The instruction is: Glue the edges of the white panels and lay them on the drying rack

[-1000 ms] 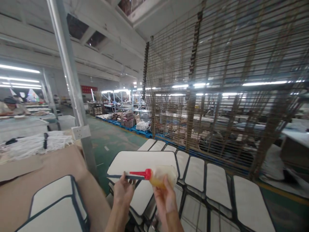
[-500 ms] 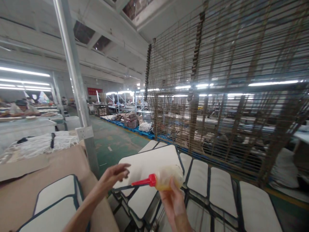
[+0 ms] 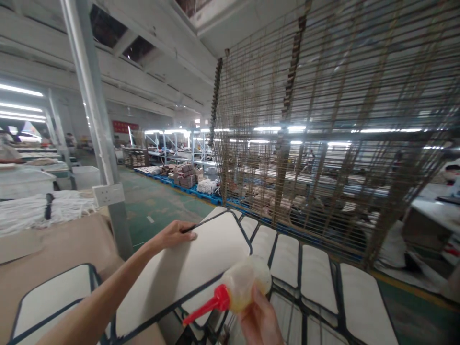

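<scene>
In the head view, my left hand [image 3: 178, 234] is closed on the far edge of a white rounded panel with dark edging [image 3: 204, 251], its fingertips showing on the top face. That panel lies slanted across the front, over other panels. My right hand [image 3: 260, 316] is wrapped round a squeeze bottle [image 3: 242, 282], translucent with yellowish liquid inside. Its red nozzle [image 3: 204, 309] points left and down, just off the panel's near edge. Part of the bottle's lower side is hidden by my fingers.
Several similar edged panels [image 3: 283, 258] lie in rows to the right. More panels [image 3: 53, 292] rest on the brown board-topped table [image 3: 79, 249] at left. A metal post [image 3: 97, 120] with a socket box stands behind it, and a tall wire rack [image 3: 287, 158] rises ahead.
My left hand has gone from hovering open to gripping the panel's edge. The panel has shifted left and closer. The bottle in my right hand is lower, its nozzle tipped further down.
</scene>
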The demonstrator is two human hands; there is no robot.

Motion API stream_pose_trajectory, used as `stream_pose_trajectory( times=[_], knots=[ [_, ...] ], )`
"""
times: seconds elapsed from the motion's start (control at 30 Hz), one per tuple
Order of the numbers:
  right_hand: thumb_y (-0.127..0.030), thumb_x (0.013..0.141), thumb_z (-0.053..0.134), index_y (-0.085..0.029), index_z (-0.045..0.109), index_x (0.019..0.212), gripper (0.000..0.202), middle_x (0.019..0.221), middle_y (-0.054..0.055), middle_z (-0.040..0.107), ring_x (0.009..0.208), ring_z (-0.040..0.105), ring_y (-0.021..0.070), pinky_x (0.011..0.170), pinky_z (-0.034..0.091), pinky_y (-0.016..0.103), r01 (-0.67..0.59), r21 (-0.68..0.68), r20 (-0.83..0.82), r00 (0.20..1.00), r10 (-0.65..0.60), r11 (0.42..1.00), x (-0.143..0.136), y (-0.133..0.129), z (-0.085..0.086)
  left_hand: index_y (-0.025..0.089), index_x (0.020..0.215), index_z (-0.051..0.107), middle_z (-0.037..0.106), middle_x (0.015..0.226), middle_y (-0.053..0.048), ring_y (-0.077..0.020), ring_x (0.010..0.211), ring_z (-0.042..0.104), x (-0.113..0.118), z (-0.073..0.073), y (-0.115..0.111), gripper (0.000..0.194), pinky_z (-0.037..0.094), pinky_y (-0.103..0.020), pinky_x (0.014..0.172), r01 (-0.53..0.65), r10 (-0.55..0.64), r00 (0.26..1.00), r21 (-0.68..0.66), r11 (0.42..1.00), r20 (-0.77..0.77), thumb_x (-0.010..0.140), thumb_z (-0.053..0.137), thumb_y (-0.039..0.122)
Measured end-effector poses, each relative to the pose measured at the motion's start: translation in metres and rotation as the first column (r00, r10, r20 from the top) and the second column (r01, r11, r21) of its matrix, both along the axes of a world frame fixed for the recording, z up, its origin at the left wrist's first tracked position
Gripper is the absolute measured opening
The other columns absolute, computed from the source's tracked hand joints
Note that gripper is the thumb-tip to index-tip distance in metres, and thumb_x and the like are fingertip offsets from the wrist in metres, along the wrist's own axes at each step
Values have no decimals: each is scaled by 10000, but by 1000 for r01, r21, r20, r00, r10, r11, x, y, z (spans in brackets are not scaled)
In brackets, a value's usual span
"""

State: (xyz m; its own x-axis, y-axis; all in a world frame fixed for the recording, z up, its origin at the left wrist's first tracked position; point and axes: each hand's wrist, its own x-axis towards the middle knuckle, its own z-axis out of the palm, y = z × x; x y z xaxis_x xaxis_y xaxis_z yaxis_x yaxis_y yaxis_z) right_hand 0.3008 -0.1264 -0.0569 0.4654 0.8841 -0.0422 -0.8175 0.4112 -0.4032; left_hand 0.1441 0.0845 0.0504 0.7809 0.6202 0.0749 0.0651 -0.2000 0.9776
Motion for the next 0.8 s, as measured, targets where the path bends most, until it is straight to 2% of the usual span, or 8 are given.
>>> stream_pose_trajectory(
  times=[0.07, 0.13, 0.2, 0.3, 0.37, 0.43, 0.6, 0.8],
  knots=[
    [-349, 483, 902, -222, 734, 793, 375, 817, 49, 745, 804, 692, 234, 778, 563, 367, 100, -61, 34, 995, -98, 993, 16, -9, 1, 143, 903, 751, 736, 838, -57, -237, 761, 661, -11, 6, -1, 290, 497, -247, 637, 51, -51, 999, -13, 999, -11, 638, 772, 257],
    [-369, 491, 894, -238, 728, 846, 414, 862, 47, 744, 826, 684, 244, 787, 558, 397, 227, -88, 116, 969, -217, 970, 36, -18, 13, 160, 991, 740, 738, 904, -71, -270, 842, 672, -21, 11, -2, 365, 519, -286, 704, 80, -81, 997, -24, 996, -15, 637, 772, 244],
    [-379, 448, 906, -252, 720, 862, 471, 896, 36, 741, 834, 675, 239, 822, 540, 409, 356, -62, 211, 918, -336, 933, 58, -23, 35, 167, 1037, 729, 737, 918, -81, -289, 866, 675, -29, 13, -3, 411, 527, -315, 724, 92, -95, 995, -68, 993, -37, 635, 774, 244],
    [-383, 369, 922, -265, 709, 929, 610, 914, 36, 736, 831, 668, 245, 893, 500, 444, 438, 15, 341, 843, -416, 899, 85, -23, 70, 173, 1040, 731, 738, 915, -88, -295, 845, 681, -35, 15, -7, 411, 532, -331, 720, 140, -152, 982, -108, 984, -109, 641, 770, 264],
    [-386, 360, 921, -267, 696, 990, 680, 903, 42, 735, 841, 665, 257, 935, 469, 484, 435, 72, 433, 797, -421, 897, 97, -21, 85, 175, 998, 745, 741, 911, -94, -300, 824, 681, -36, 18, -11, 384, 534, -343, 708, 170, -185, 975, -121, 978, -125, 626, 777, 267],
    [-396, 377, 913, -265, 686, 1022, 696, 890, 51, 734, 851, 662, 269, 950, 450, 515, 414, 114, 502, 760, -412, 903, 103, -18, 92, 170, 956, 757, 742, 913, -100, -297, 797, 679, -37, 25, -18, 348, 534, -345, 693, 207, -225, 964, -132, 969, -142, 622, 777, 269],
    [-370, 371, 911, -256, 687, 993, 671, 832, 45, 732, 750, 663, 244, 899, 486, 500, 340, 129, 578, 737, -350, 931, 110, -14, 97, 169, 897, 762, 740, 840, -62, -290, 808, 671, -36, 38, -32, 303, 529, -315, 682, 232, -258, 951, -156, 960, -170, 608, 786, 256],
    [-361, 333, 917, -258, 686, 980, 695, 707, 17, 714, 668, 649, 217, 815, 531, 454, 292, 114, 607, 736, -300, 949, 112, -16, 101, 163, 925, 755, 735, 902, -75, -319, 909, 658, -38, 39, -34, 309, 529, -316, 717, 230, -267, 946, -201, 952, -182, 622, 776, 219]
  ],
)
